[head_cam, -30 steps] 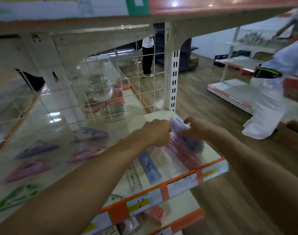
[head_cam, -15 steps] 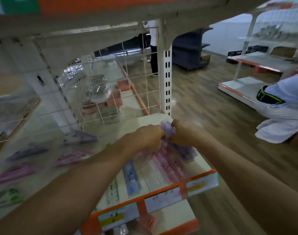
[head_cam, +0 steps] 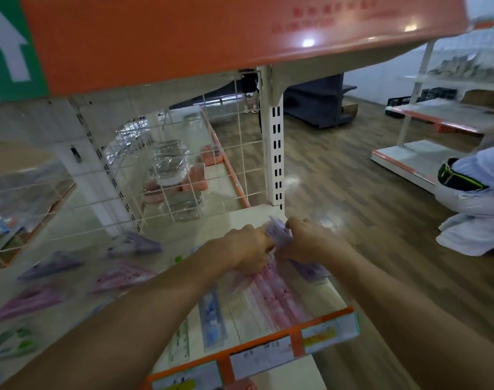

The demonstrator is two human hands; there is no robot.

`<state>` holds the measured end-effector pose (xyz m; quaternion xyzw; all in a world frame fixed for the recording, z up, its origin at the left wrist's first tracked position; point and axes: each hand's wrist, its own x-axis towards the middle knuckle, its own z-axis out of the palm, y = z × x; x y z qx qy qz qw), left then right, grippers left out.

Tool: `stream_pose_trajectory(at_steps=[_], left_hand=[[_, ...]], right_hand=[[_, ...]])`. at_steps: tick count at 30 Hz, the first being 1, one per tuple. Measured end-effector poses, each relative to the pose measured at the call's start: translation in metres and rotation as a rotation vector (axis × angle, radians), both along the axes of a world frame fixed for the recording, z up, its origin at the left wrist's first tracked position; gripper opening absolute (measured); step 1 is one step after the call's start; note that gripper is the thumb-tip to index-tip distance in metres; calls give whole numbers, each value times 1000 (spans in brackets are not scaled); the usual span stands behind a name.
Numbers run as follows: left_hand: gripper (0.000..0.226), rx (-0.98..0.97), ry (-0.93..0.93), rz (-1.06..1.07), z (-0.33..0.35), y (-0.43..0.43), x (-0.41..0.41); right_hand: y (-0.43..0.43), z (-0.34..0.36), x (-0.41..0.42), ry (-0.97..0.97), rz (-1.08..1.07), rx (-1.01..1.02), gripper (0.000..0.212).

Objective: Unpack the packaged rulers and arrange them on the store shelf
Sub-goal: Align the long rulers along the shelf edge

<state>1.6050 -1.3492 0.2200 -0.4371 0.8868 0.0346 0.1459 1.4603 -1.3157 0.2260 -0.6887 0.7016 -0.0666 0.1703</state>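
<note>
Hands: your left hand (head_cam: pixel 248 249) and right hand (head_cam: pixel 310 240) closed in together over the last second, both gripping the purple ruler pack (head_cam: pixel 279 233) | pack: frame centre, above pink rulers (head_cam: pixel 276 296) on the shelf (head_cam: pixel 324 330) | meaning: wrapper-opening looked underway, unpacking unfinished.

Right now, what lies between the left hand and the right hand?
In the head view, a purple pack of rulers lies between the left hand and the right hand; both hands pinch it.

Brown wood-plank floor (head_cam: pixel 338 170), a dark rack (head_cam: pixel 319 108) at the back, white orange-edged shelving (head_cam: pixel 437 122) to the right
</note>
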Motion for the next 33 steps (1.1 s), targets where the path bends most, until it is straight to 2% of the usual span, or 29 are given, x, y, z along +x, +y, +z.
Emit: stream_pose_trajectory(at_steps=[2,5,7,9,13,16,20,23,28,31,33], left_hand=[[25,-6,-7,-11,2,2,1],[27,-34,-17,-12,6,2,-3],[33,-28,71,48,12,-1,-7],[31,36,250,142,20,-7,-12],[9,261,705,398,29,-17,-24],[16,452,958,664,32,-21,-35],[43,594,1100,828,25,-31,-45],[29,620,1166,865,18,-37,-52],[8,703,1229,946,11,-48,-59],[26,722,1227,952,10,-48,-65],[27,755,1282,961,13,-47,-69]], right_hand=[[-3,-4,-4,-4,-19,17,62],[-4,-9,-10,-13,-40,-11,48],[-4,-12,-15,-10,-54,-39,42],[-3,-12,-19,-5,-59,-58,39],[2,-5,-25,-12,-58,-96,43],[6,-2,-22,-10,-47,-175,47],[11,-2,-10,86,-18,-345,56],[12,-4,-4,100,6,-398,59],[10,-8,-10,37,-39,-378,45],[7,-6,-7,68,-29,-350,51],[7,-5,-3,45,-48,-339,55]])
